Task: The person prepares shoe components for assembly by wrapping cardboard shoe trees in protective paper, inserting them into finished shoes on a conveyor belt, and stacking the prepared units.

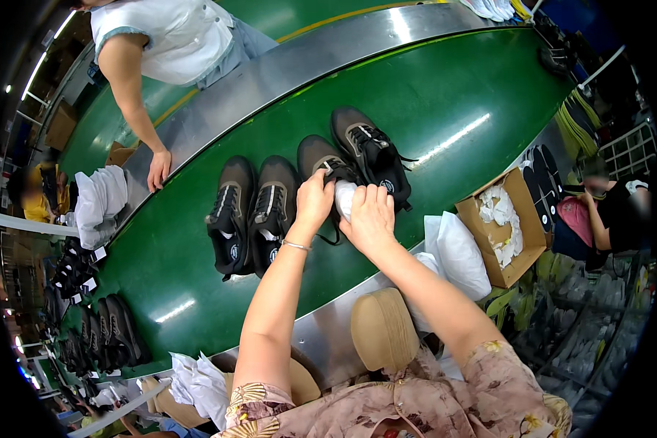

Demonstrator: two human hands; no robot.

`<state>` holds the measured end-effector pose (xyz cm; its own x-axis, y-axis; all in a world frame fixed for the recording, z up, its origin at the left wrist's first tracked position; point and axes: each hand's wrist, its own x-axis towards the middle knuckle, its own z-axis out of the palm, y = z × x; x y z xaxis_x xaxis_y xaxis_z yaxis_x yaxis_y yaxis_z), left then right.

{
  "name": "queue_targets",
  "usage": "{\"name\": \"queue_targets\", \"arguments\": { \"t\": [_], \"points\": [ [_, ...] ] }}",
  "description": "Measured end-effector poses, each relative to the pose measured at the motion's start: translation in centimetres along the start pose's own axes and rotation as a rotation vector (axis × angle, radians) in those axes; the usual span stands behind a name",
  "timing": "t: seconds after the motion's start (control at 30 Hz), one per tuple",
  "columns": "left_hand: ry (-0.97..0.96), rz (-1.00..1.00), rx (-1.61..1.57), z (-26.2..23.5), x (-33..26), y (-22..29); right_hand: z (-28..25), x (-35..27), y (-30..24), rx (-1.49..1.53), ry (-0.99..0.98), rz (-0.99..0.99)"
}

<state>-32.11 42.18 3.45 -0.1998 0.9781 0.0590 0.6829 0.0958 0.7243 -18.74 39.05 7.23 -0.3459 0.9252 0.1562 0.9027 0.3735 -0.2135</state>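
Green and glossy, the surface [175, 270] carries four dark shoes with brown toes, and both hands are busy at the third from the left! This third shoe [315, 150] points its toe away from the person, a white wad [344, 197] at its opening, and the right hand [373, 219] is right on it, fingers bent over, grip pinching the wad. Alongside comes the left hand [315, 201], fingertips at the lacing; how tight that grip is, I cannot tell. Close beside, the fourth shoe [352, 129] lies angled; to the left, two more shoes [235, 179] stand side by side. Off right, a cardboard box [533, 223] holds crumpled white paper [515, 242], white packets [463, 264] next to it, and across the way a co-worker's hand [159, 169] rests at the far edge
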Motion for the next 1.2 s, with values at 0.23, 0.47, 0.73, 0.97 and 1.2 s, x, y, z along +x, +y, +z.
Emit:
{"name": "queue_targets", "arguments": {
  "t": [0.23,0.47,0.73,0.97,1.2],
  "points": [
    [-0.067,0.002,-0.121,-1.2,0.5,-0.8,3.2,-0.3,-0.6,0.324,-0.169,0.179],
    [-0.097,0.007,-0.101,-1.7,0.6,-0.6,0.1,3.3,0.4,0.150,-0.519,0.161],
    [-0.046,0.093,-0.132,-0.9,-0.6,-1.2,4.4,1.1,0.2,0.175,-0.181,0.050],
    [-0.001,0.104,-0.079,-0.2,-1.6,-1.1,7.7,1.8,0.9,0.405,-0.166,-0.063],
    [0.011,0.082,0.022,-0.8,-1.1,-0.6,7.8,3.2,0.0,0.221,-0.158,-0.036]
  ]
}}
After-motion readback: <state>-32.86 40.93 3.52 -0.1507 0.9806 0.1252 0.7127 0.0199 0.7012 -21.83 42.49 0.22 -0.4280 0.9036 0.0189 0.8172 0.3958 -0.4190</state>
